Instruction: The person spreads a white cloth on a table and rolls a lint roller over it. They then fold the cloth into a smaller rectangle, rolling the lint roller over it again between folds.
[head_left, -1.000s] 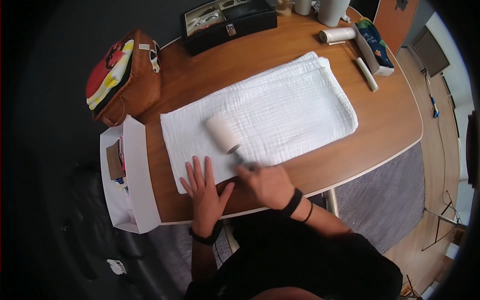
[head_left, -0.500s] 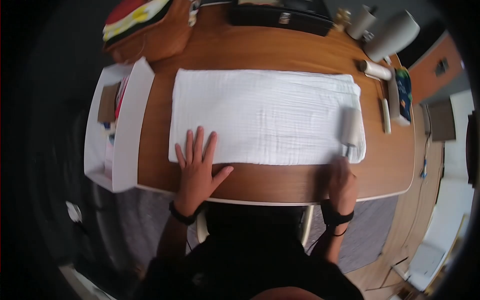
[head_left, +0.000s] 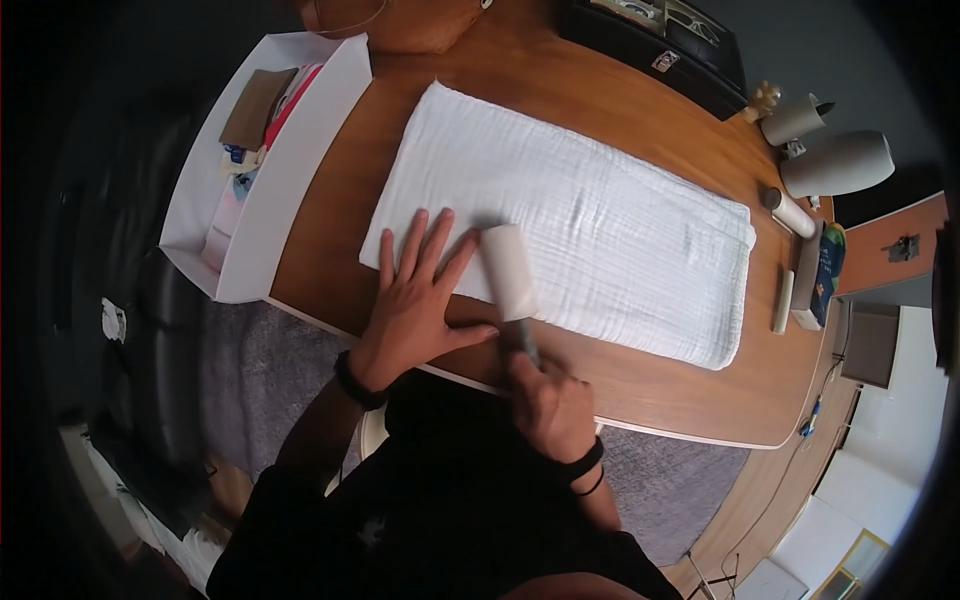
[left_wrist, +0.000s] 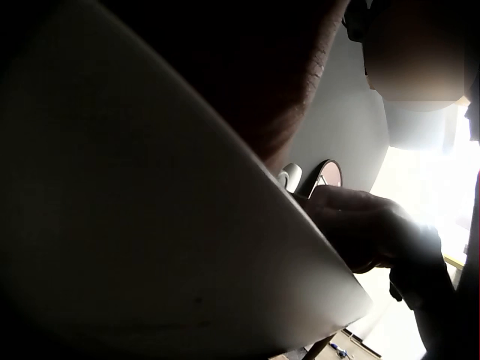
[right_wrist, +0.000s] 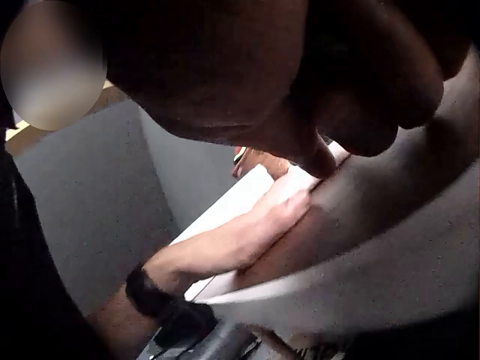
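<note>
A folded white cloth point(head_left: 590, 230) lies flat on the wooden table. My left hand point(head_left: 412, 310) rests on its lower left part with fingers spread and straight, the thumb over the bare wood. In my right hand point(head_left: 556, 408) is the handle of a lint roller point(head_left: 511, 272); the white roller head lies over the cloth's front edge, just right of the left fingers. The right wrist view shows the curled fingers point(right_wrist: 360, 120) of the right hand in shadow and the left hand point(right_wrist: 247, 232) beyond. In the left wrist view the right hand point(left_wrist: 367, 225) shows dark behind the table edge.
At the left stands a white box point(head_left: 310, 165) with folded items. A black case point(head_left: 665, 62) is at the back, beside a grey vase point(head_left: 838, 165). Near the right edge are another roller point(head_left: 792, 214), a thin white stick point(head_left: 784, 302) and a box with dark packaging point(head_left: 824, 275).
The right hand has carried the roller from the cloth's right end back leftward, beside the left hand. The left hand stays spread on the cloth. The head view has turned.
</note>
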